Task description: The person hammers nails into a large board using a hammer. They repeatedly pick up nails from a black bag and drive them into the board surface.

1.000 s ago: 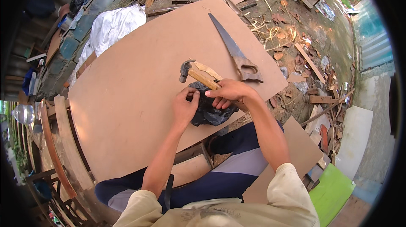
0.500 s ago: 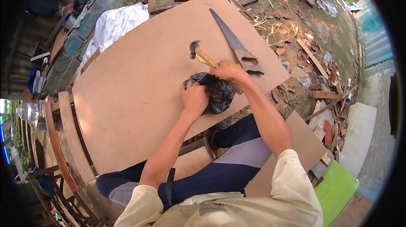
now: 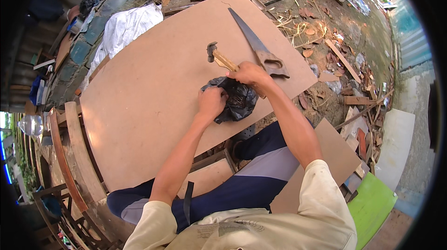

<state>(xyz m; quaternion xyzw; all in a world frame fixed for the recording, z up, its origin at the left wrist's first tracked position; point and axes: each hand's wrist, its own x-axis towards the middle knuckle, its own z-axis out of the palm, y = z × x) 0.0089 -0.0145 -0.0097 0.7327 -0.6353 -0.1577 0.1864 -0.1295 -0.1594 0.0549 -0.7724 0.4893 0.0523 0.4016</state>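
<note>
A black plastic bag (image 3: 243, 109) sits near the front edge of a large brown board (image 3: 149, 87), its mouth spread apart. Thin brownish pieces that look like nails (image 3: 240, 97) show inside it. My left hand (image 3: 212, 103) is closed on the bag's left rim, the fingertips partly hidden in the plastic. In my right hand (image 3: 249, 73) is a hammer (image 3: 223, 60), gripped by its wooden handle, with the metal head pointing up and left over the board. That hand is right at the bag's far rim. A handsaw (image 3: 256, 42) lies flat beyond it.
A white cloth or sack (image 3: 132, 28) lies at the board's far left edge. Wooden planks (image 3: 84, 152) stand along the left. Scrap wood (image 3: 358, 101), leaves and litter cover the ground to the right. A green panel (image 3: 372, 205) leans at the lower right.
The bag's mouth has opened wider, so its contents show more. My left hand has shifted slightly up and left along the rim. The hammer stays in my right hand.
</note>
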